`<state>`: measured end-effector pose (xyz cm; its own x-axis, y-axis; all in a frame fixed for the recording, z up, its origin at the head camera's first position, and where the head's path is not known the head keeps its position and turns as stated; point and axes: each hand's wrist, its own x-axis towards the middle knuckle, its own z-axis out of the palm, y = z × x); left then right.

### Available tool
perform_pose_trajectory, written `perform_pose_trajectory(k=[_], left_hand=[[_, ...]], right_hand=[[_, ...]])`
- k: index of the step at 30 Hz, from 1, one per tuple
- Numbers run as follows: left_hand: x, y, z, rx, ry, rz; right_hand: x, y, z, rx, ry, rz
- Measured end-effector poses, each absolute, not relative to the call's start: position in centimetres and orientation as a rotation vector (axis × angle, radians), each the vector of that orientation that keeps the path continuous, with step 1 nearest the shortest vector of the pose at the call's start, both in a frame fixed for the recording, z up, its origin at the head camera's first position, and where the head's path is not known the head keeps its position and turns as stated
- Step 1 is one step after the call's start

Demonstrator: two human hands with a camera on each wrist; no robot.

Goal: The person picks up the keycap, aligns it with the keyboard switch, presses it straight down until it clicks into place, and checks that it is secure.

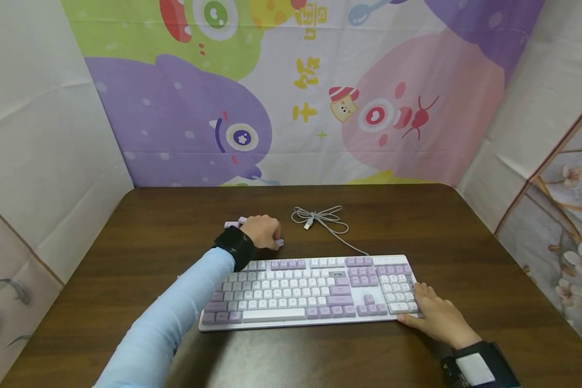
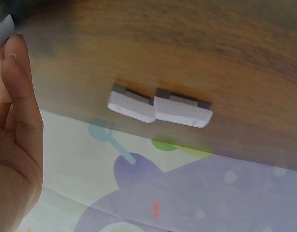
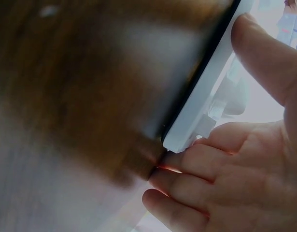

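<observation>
A white and lilac keyboard [image 1: 291, 291] lies on the brown table. Beyond its upper left edge, my left hand [image 1: 262, 230] pinches a small pale lilac keycap [image 1: 280, 243]; that keycap [image 2: 3, 31] also shows at the fingertips in the left wrist view. Two loose keycaps, a left one [image 2: 131, 106] and a right one [image 2: 182, 111], lie side by side beyond this hand. My right hand [image 1: 438, 315] rests at the keyboard's lower right corner, its thumb on the near edge and its fingers, fairly straight, along the right side.
A coiled grey cable [image 1: 320, 216] with a USB plug lies behind the keyboard and runs to its back edge. A cartoon-printed cloth [image 1: 300, 156] hangs at the table's far edge. Pale covered walls stand at both sides.
</observation>
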<state>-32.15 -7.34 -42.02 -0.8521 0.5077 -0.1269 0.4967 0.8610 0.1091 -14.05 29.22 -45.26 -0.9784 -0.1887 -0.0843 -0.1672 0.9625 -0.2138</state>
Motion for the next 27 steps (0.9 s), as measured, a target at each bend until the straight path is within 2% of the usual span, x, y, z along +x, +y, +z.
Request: perform_pose_trajectory(k=[10, 27], left_hand=[[-31.3, -6.4, -42.2, 0.87, 2.923, 0.091], [-27.0, -0.6, -41.3, 1.07, 2.946, 0.345]], right_hand=[[-14.0, 29.3, -45.5, -0.297, 3.028, -0.307], [-14.1, 29.4, -45.3, -0.301, 2.995, -0.323]])
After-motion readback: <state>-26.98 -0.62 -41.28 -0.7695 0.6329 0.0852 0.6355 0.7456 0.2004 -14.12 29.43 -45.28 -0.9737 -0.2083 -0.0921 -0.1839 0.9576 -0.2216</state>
